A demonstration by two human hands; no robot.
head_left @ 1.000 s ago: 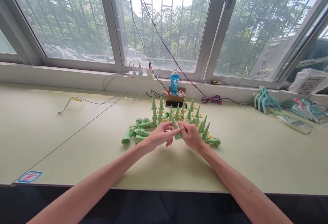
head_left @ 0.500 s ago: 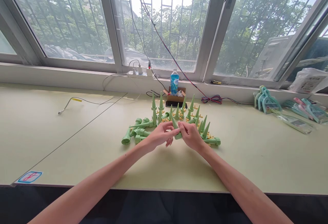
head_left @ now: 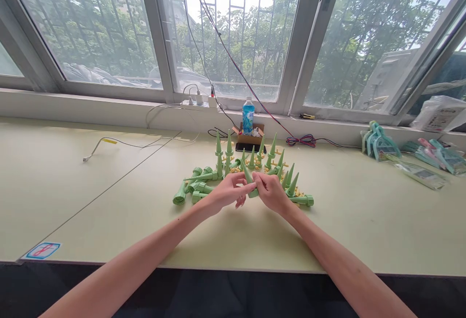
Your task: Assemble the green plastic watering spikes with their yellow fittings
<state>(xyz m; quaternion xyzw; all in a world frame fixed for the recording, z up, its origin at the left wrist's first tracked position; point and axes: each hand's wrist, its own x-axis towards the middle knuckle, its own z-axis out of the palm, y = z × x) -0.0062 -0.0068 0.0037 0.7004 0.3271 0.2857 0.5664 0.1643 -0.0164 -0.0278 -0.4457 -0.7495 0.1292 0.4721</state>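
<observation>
My left hand (head_left: 228, 192) and my right hand (head_left: 271, 192) meet over the middle of a pale green table (head_left: 109, 211). Together they pinch one green cone-shaped spike (head_left: 250, 182), its tip pointing up and away. The fingers of both hands are closed round it. Behind the hands several green spikes (head_left: 271, 150) stand upright among small yellow parts (head_left: 281, 152). A heap of green spikes lying on their sides (head_left: 192, 187) is to the left, and one more lies at the right (head_left: 304, 200).
A blue-labelled water bottle (head_left: 248, 116), a small cardboard box (head_left: 249, 139) and a dark phone stand at the back. Cables (head_left: 120, 143) trail across the table on the left. Packaged teal and pink items (head_left: 415, 155) lie at the far right. Windows run along the back.
</observation>
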